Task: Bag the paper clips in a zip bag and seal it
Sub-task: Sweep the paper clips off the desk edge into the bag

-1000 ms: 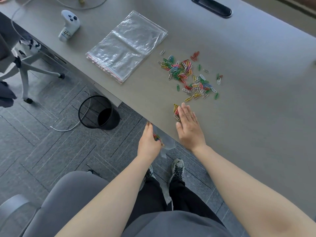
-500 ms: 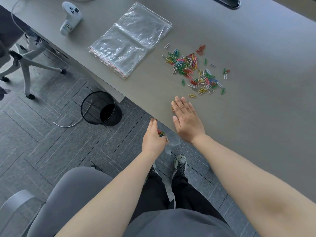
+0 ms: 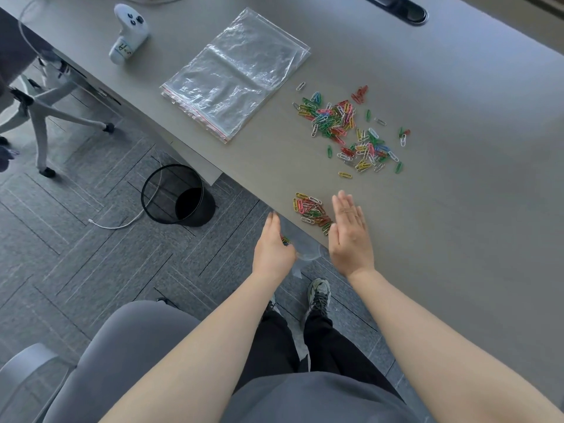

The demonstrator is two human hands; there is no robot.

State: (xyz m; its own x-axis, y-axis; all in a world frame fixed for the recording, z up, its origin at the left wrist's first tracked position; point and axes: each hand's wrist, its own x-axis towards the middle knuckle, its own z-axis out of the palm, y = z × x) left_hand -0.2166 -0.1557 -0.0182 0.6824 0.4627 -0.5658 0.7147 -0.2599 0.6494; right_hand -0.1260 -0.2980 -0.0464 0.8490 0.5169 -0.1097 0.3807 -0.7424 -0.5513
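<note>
My left hand (image 3: 273, 250) holds a clear zip bag (image 3: 306, 250) just below the grey table's front edge (image 3: 250, 184); a few coloured clips show inside the bag. My right hand (image 3: 349, 236) rests flat on the table, fingers together, right beside a small heap of coloured paper clips (image 3: 311, 212) at the table edge. A larger scatter of paper clips (image 3: 348, 129) lies farther back on the table.
A stack of spare clear zip bags (image 3: 235, 74) lies at the back left of the table, with a white controller (image 3: 128, 32) beyond it. A black mesh bin (image 3: 177, 193) and a chair base (image 3: 42, 117) stand on the floor at left.
My right hand has dragged a small heap of clips toward the table edge and shifted right, uncovering the heap. My left hand stays at the edge with the bag.
</note>
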